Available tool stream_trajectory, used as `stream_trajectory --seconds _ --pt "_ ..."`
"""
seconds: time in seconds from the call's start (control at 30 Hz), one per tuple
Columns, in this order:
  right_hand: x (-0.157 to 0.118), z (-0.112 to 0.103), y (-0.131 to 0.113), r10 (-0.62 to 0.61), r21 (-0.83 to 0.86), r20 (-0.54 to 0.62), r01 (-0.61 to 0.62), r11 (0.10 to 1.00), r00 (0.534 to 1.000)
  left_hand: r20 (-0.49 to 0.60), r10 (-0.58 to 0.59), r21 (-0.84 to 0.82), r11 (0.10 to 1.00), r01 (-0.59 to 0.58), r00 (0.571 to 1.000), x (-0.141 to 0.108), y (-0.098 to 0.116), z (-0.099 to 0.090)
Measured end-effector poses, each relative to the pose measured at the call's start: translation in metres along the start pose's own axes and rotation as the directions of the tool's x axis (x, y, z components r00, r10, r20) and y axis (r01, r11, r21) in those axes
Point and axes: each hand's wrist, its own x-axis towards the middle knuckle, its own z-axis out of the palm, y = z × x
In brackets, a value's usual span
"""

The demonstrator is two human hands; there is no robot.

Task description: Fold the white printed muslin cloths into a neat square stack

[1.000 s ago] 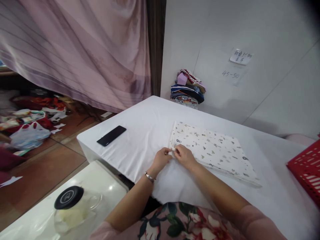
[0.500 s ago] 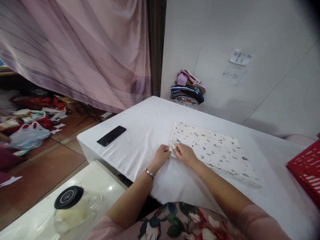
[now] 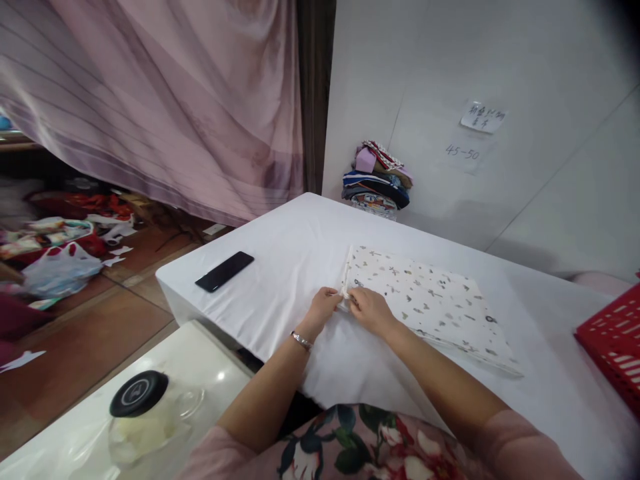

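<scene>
A folded white cloth [image 3: 425, 293] with a small scattered print lies flat on the white-covered table [image 3: 280, 267]. My right hand [image 3: 369, 310] is closed on the cloth's near left corner, the fingertips pinching its layered edge. Close beside it, my left hand [image 3: 324, 308] has its thumb and fingers pinched together at the same corner, gripping the edge of the cloth. A metal bracelet [image 3: 301, 340] circles my left wrist. The fingertips partly hide the corner between the two hands.
A black phone [image 3: 225, 271] lies left on the table. A lidded glass jug [image 3: 145, 420] stands on a white surface at lower left. A red plastic basket [image 3: 613, 340] is at the right edge. Folded fabrics [image 3: 376, 177] are stacked by the wall.
My left hand has shifted slightly right, its fingertips closer to the cloth's corner. My right hand stays on the corner. The cloth lies in the same place.
</scene>
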Motion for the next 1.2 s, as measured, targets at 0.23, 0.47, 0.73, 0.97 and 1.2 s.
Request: stream_trajectory --seconds 0.23,0.47,0.73,0.97,1.2 --pt "-0.002 0.000 -0.003 0.010 -0.006 0.028 -0.010 1.000 1.000 0.062 -0.031 -0.130 0.991 0.039 0.998 0.001 0.000 0.003" --pt "-0.003 0.004 -0.006 -0.009 -0.028 0.009 0.009 1.000 1.000 0.238 -0.019 -0.372 0.922 0.110 0.971 -0.007 0.002 -0.006" --pt "-0.008 0.005 -0.006 -0.012 0.030 0.005 0.012 0.999 1.000 0.244 -0.010 -0.449 0.885 0.122 0.970 -0.015 -0.007 -0.015" --pt "-0.008 0.009 -0.004 0.040 0.100 -0.014 -0.038 0.994 0.999 0.178 0.010 -0.420 0.905 0.067 0.984 -0.016 -0.012 -0.008" --pt "-0.008 0.011 -0.004 0.104 0.142 -0.006 -0.102 0.985 0.995 0.110 0.042 -0.327 0.945 -0.004 0.993 -0.012 -0.019 -0.003"
